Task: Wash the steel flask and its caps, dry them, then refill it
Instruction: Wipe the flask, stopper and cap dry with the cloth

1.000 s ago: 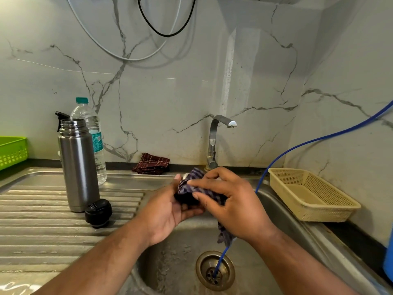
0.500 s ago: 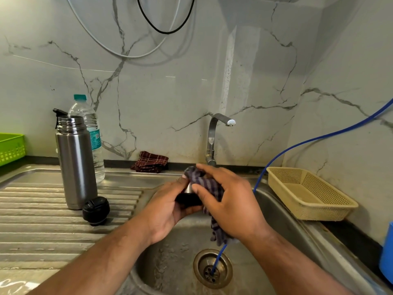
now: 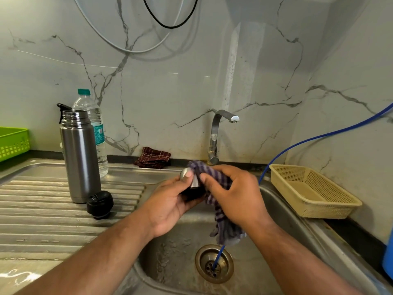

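Over the sink basin my left hand (image 3: 170, 201) grips the steel outer cap (image 3: 194, 182), its thumb on the cap's top. My right hand (image 3: 236, 194) holds a purple striped cloth (image 3: 219, 211) against that cap; the cloth's tail hangs toward the drain. The steel flask (image 3: 79, 158) stands open and upright on the ribbed drainboard at the left. Its black inner stopper (image 3: 100, 204) lies just in front of it. A clear plastic water bottle (image 3: 96, 133) with a green lid stands behind the flask.
The tap (image 3: 215, 137) stands at the back of the sink (image 3: 297, 226). A blue hose (image 3: 319, 137) runs from the right wall into the drain (image 3: 214, 264). A beige basket (image 3: 308, 188) sits right, a green basket (image 3: 12, 143) far left, a folded maroon cloth (image 3: 153, 160) by the wall.
The cloth has shifted off the cap's left side, so the steel cap now shows under my left thumb. Both hands stay over the basin.
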A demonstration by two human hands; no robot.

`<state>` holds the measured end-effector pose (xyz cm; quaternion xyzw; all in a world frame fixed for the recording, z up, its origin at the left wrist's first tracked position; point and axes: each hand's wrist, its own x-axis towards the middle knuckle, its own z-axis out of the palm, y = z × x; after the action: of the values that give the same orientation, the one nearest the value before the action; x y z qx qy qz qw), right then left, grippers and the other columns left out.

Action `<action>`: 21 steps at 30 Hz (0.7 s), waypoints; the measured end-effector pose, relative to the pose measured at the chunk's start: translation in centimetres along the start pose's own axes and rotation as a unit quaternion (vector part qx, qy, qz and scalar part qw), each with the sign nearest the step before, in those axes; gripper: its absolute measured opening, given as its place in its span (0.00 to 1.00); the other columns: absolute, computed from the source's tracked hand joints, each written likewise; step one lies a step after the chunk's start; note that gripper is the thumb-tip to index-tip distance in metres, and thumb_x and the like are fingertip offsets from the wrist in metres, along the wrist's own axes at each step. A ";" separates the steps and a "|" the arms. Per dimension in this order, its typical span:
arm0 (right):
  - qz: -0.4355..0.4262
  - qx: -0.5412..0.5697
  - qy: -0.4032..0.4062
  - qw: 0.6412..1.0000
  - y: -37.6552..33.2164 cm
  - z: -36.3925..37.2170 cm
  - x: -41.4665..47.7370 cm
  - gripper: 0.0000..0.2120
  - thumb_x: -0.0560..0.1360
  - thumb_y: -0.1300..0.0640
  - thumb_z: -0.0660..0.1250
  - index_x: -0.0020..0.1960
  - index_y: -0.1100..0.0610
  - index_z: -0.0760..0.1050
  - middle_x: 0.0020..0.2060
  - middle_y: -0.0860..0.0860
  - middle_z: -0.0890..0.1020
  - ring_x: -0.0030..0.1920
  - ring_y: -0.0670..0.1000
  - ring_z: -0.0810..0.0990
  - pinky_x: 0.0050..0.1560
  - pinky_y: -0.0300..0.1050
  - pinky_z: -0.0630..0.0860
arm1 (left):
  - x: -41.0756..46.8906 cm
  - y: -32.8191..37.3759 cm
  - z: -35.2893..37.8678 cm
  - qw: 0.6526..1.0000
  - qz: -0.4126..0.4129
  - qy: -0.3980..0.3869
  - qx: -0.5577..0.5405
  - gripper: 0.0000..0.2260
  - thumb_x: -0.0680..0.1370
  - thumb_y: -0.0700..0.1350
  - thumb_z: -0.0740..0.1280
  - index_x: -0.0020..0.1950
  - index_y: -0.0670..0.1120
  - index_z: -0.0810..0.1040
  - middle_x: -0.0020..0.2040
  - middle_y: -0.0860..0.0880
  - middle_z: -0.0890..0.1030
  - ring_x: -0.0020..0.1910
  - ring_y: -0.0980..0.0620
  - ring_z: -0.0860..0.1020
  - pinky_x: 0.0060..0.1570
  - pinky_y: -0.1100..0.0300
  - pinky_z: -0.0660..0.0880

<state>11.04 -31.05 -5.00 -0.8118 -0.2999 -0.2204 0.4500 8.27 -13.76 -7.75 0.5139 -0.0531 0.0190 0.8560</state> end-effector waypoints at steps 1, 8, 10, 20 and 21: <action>0.012 0.014 0.009 1.000 0.2 -0.2 0.0 0.06 0.78 0.46 0.71 0.54 0.43 0.83 0.43 0.41 0.85 0.45 0.39 0.83 0.46 0.42 0.82 | 0.0 0.1 0.0 1.000 0.001 -0.005 -0.007 0.19 0.81 0.45 0.65 0.69 0.38 0.76 0.64 0.37 0.82 0.65 0.42 0.80 0.64 0.49 0.79; 0.008 0.042 0.004 0.999 -0.2 -0.2 0.1 0.10 0.78 0.47 0.72 0.57 0.48 0.84 0.42 0.40 0.86 0.44 0.36 0.83 0.43 0.32 0.80 | -0.1 0.2 0.3 1.000 0.023 -0.010 -0.008 0.26 0.76 0.51 0.68 0.69 0.38 0.75 0.64 0.37 0.82 0.63 0.43 0.81 0.62 0.51 0.80; 0.015 0.039 0.011 0.999 0.1 -0.3 0.1 0.09 0.78 0.47 0.72 0.57 0.48 0.84 0.42 0.40 0.86 0.45 0.36 0.83 0.44 0.33 0.80 | -0.2 0.4 0.6 1.000 0.025 -0.011 -0.011 0.26 0.77 0.52 0.67 0.70 0.37 0.74 0.65 0.36 0.81 0.66 0.42 0.79 0.65 0.50 0.78; 0.020 0.051 -0.044 0.998 0.2 -0.4 0.1 0.09 0.79 0.47 0.70 0.57 0.48 0.84 0.44 0.42 0.86 0.45 0.38 0.84 0.45 0.37 0.82 | -0.3 0.3 0.4 0.999 -0.012 -0.023 -0.021 0.17 0.84 0.46 0.59 0.70 0.40 0.75 0.65 0.38 0.81 0.65 0.43 0.79 0.68 0.49 0.75; 0.011 0.056 -0.052 0.997 0.1 -0.3 0.2 0.09 0.79 0.48 0.71 0.58 0.48 0.84 0.44 0.41 0.86 0.46 0.38 0.84 0.46 0.35 0.81 | -0.2 0.3 0.3 0.999 -0.013 -0.026 -0.016 0.17 0.84 0.46 0.60 0.69 0.40 0.76 0.64 0.38 0.81 0.64 0.43 0.80 0.66 0.50 0.76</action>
<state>11.16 -31.32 -4.77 -0.7989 -0.3259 -0.1553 0.4810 8.02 -13.89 -7.36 0.5009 -0.0684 -0.0063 0.8628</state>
